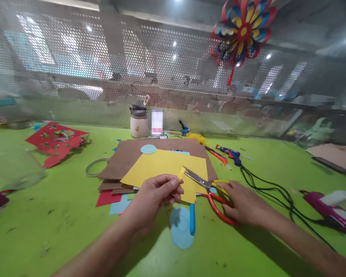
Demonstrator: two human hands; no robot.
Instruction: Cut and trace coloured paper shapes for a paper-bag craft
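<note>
Between the thumb and fingers of my left hand (161, 190) is a small yellow paper strip (181, 173). My right hand (242, 202) grips scissors (216, 200) with one red and one yellow handle loop. Their metal blades point left, and the tips are at the upper end of the strip; whether they touch it I cannot tell. Under both hands lies a yellow paper sheet (158, 165) on brown sheets (115, 165). A light blue paper circle (148, 149) rests on the stack. Nearer me are a blue paper oval (180, 231) and a blue stick-like piece (192, 219).
A blue glue gun (233, 155) with black cable and an orange cutter (217, 154) lie right of the stack. A purple tool (328, 207) is farther right. Cut red paper (57, 142) lies left. A jar-like cup (138, 122) and phone (157, 122) stand behind, before a perforated screen (103, 100).
</note>
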